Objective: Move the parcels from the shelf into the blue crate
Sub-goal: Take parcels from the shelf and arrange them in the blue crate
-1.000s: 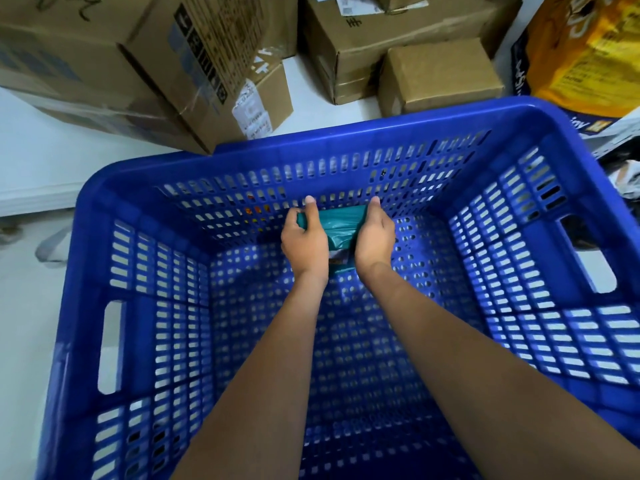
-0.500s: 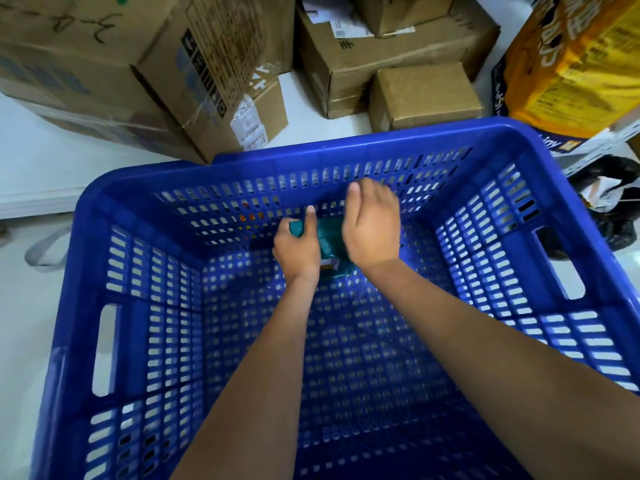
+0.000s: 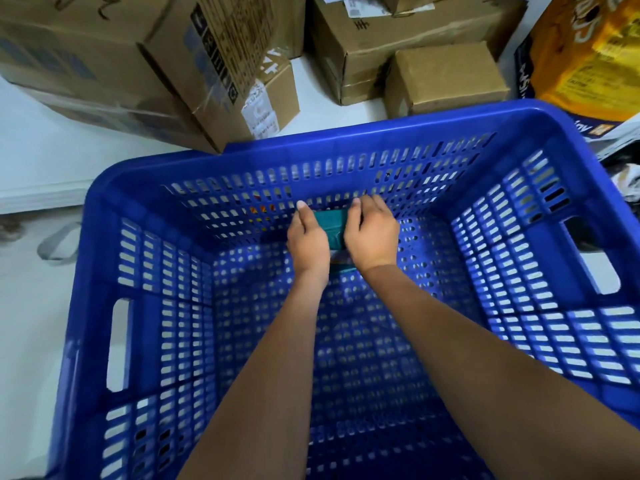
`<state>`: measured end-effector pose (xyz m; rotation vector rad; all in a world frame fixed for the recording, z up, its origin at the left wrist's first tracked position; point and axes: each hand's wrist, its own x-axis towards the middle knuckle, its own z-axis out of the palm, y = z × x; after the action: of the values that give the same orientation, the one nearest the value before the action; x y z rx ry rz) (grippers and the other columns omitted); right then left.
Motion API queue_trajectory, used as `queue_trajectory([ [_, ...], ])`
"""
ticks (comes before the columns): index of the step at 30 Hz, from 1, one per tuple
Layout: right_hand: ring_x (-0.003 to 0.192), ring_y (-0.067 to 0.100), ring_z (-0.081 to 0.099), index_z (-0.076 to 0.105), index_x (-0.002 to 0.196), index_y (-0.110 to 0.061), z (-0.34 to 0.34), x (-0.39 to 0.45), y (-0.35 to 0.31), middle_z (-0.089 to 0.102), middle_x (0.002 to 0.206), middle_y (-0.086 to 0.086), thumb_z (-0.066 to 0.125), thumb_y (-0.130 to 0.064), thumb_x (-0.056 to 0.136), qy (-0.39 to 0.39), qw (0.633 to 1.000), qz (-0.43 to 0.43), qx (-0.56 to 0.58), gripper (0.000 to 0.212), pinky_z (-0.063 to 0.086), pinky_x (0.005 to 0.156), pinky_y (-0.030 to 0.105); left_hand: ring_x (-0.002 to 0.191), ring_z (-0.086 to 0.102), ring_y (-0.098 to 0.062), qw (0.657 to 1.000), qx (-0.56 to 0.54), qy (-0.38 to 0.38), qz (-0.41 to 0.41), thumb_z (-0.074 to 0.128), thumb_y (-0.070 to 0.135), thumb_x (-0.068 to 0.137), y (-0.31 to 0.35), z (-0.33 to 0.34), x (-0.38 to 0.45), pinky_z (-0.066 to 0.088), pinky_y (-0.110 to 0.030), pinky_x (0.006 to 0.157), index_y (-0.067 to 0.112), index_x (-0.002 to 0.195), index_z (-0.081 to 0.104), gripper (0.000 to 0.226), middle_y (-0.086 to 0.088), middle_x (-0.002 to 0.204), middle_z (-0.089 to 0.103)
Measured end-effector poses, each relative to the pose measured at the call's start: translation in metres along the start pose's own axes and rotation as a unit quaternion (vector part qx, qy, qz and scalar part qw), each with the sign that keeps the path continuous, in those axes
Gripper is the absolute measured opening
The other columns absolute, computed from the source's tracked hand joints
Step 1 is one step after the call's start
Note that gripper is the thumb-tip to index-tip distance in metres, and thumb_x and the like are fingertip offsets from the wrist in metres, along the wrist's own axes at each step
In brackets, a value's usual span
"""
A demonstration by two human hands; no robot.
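Head view: you set a teal parcel (image 3: 335, 226) against the crate's (image 3: 346, 140) far wall.
Your left hand (image 3: 307, 241) and right hand (image 3: 371, 233) grasp its sides, steadying it there.

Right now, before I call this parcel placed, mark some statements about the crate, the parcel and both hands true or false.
1. The teal parcel is low inside the blue crate, near its far wall. True.
2. Only the left hand touches the parcel. False: the left hand and the right hand flank it, one on each side.
3. Several parcels already lie in the crate. False: the teal parcel is the only one visible inside.
4. Cardboard boxes stand beyond the crate's far rim. True.
5. The crate's walls are solid. False: they are slotted, with handle cutouts in the side walls.
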<state>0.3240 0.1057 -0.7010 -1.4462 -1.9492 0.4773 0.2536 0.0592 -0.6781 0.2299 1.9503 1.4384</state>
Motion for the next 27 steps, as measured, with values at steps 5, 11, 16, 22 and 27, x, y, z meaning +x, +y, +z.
queue_trajectory([
  [5,0.07,0.021,0.05,0.059,0.091,-0.004,-0.006,0.002,-0.01,0.056,0.075,0.004,0.033,-0.031,0.105,-0.022,0.948,0.247,0.201,0.04,0.04,0.068,0.039,0.116,0.051,-0.027,0.991,-0.087,0.002,-0.097,0.035,0.039,0.104,0.0,0.001,0.007,0.04,-0.036,0.095,0.012,0.123,0.058,0.04,-0.008,0.124,0.056],
  [11,0.07,0.021,0.05,0.052,0.083,-0.012,-0.013,0.01,-0.005,0.052,0.074,0.004,0.053,-0.051,0.087,-0.107,0.8,0.467,0.36,0.039,0.045,0.067,0.037,0.122,0.053,-0.036,0.971,-0.12,-0.016,-0.207,0.046,0.063,0.079,0.001,0.001,0.011,0.042,-0.052,0.105,0.009,0.139,0.049,0.081,-0.011,0.14,0.054],
  [16,0.081,0.029,0.069,0.067,0.091,-0.013,-0.013,0.008,0.008,0.07,0.085,0.008,0.057,-0.058,0.086,-0.184,0.749,0.465,0.436,0.046,0.057,0.078,0.044,0.111,0.063,-0.035,0.962,-0.105,-0.061,-0.244,0.049,0.077,0.058,-0.029,0.0,0.032,0.047,-0.054,0.099,0.018,0.126,0.059,0.091,-0.009,0.125,0.066],
  [22,0.078,0.026,0.07,0.067,0.095,-0.016,-0.016,0.009,0.01,0.073,0.089,0.008,0.043,-0.061,0.093,-0.218,0.723,0.474,0.453,0.051,0.057,0.07,0.034,0.096,0.066,-0.034,0.948,-0.116,-0.043,-0.293,0.036,0.059,0.095,0.0,-0.006,0.016,0.044,-0.058,0.094,0.02,0.111,0.065,0.051,-0.008,0.111,0.07],
  [27,0.109,0.034,0.064,0.065,0.113,-0.016,-0.014,0.012,0.019,0.067,0.122,0.015,0.024,-0.061,0.098,-0.221,0.698,0.544,0.41,0.063,0.045,0.1,0.048,0.096,0.06,-0.039,0.924,-0.07,-0.124,-0.355,0.026,0.048,0.096,0.001,-0.015,0.02,0.021,-0.081,0.097,0.017,0.111,0.068,0.054,-0.013,0.107,0.068],
])
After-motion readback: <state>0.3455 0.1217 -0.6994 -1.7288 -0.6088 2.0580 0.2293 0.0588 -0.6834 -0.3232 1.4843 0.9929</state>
